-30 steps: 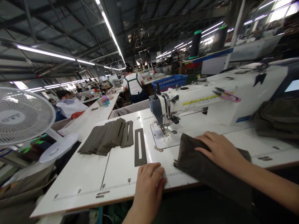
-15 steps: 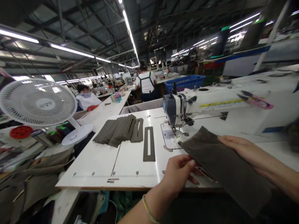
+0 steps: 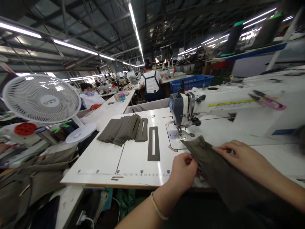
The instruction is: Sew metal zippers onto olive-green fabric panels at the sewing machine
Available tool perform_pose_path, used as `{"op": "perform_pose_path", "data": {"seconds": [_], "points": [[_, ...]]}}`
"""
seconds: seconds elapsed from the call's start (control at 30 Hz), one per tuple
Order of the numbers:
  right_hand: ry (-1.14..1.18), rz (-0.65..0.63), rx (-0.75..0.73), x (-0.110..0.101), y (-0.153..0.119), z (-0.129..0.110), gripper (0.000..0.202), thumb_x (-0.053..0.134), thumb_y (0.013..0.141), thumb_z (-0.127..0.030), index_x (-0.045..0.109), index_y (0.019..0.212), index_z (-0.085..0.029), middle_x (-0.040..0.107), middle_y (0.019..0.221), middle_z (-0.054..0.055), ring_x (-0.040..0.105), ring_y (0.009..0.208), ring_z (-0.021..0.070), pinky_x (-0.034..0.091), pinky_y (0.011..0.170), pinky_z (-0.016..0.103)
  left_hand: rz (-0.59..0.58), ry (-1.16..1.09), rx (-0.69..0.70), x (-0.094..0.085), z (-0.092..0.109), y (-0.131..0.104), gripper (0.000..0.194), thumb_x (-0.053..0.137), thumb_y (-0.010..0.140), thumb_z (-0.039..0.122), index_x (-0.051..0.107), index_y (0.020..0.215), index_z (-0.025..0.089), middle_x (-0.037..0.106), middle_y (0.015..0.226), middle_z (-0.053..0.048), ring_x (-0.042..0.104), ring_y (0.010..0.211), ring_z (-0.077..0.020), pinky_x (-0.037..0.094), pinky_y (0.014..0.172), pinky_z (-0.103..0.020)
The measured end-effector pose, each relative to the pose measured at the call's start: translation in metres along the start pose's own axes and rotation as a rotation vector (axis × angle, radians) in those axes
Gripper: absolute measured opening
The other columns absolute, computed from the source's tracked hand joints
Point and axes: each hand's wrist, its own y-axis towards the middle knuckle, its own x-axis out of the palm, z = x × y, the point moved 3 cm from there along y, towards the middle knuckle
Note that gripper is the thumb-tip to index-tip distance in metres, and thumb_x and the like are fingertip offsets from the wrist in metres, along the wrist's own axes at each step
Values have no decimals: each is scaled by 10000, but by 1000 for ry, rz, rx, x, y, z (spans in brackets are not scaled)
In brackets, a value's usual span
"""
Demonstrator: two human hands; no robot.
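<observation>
Nearby: sewing machine (image 3: 182, 109), slotted piece (image 3: 153, 144) | both hands: left (image 3: 184, 170), right (image 3: 240, 157), pinching dark fabric (image 3: 221, 175) edges

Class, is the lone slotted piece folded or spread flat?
Spread flat: the slotted piece shows its whole outline and slot on the table.

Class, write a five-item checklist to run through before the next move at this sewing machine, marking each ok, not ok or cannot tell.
1. Left hand on the cloth: ok, at its left edge.
2. Right hand on the cloth: ok, at its upper edge.
3. Both hands clear of the needle: ok, set back from it.
4. Cloth corner under the presser foot: cannot tell; it is close, but the contact is too small to see.
5. Cloth fully on the table: not ok, part hangs past the near edge.
</observation>
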Motion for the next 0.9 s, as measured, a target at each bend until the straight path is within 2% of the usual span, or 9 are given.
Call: {"op": "perform_pose_path", "data": {"seconds": [0.07,0.13,0.23,0.4,0.63,0.7,0.8,0.83,0.9], "points": [[-52,-41,-20,6,-3,-2,363,482,684,-612,568,594,-271,638,660,80,620,663,300,461,662,445,10,18,-18,1,0,-1,233,561,821,125,531,598,183,545,509,47,530,495,-115,426,533,-212],[-82,-58,-43,8,-5,-3,304,467,690,-546,532,568,-275,608,597,65,599,591,278,440,591,415,12,19,-43,1,-1,-1,253,528,847,104,517,607,184,543,508,51,514,465,-103,398,492,-197],[-95,-40,-97,1,-1,-4,281,427,724,-513,502,596,-274,611,622,67,599,625,266,446,631,402,-4,25,-73,0,-3,-1,267,490,867,68,504,627,184,540,510,55,494,439,-90,367,453,-184],[-55,0,-75,-24,8,-3,369,402,772,-598,559,741,-266,660,689,39,580,565,226,441,584,355,-84,171,-88,-10,-3,0,307,423,868,28,515,613,171,535,535,44,494,456,-80,325,431,-168],[-223,314,-125,-30,2,-17,347,341,811,-578,516,808,-278,641,695,59,616,591,281,400,576,364,-130,248,-164,-22,-7,5,315,413,914,126,480,610,177,557,569,28,542,466,-103,412,442,-188],[-210,272,-46,-26,8,-11,336,345,786,-575,500,846,-283,612,646,53,598,558,302,388,584,379,-157,284,-174,-24,-4,7,312,398,919,115,482,625,171,587,609,16,562,479,-100,443,460,-193],[-163,98,37,-14,22,2,271,382,712,-539,486,748,-291,591,573,56,601,561,321,392,581,390,-204,407,-204,-29,2,10,295,385,924,93,518,668,155,652,687,-22,603,505,-124,520,522,-251],[-136,54,44,-9,25,6,253,389,695,-528,475,705,-291,599,569,60,614,578,317,407,588,389,-200,449,-212,-31,5,9,272,389,931,96,548,716,148,670,716,-38,637,551,-150,548,572,-289],[-76,12,59,-3,29,11,248,387,685,-521,472,669,-289,640,601,70,644,626,305,447,627,389,-106,588,-139,-38,13,6,174,441,949,139,610,907,139,705,841,-77,701,756,-221,572,737,-374]]}}
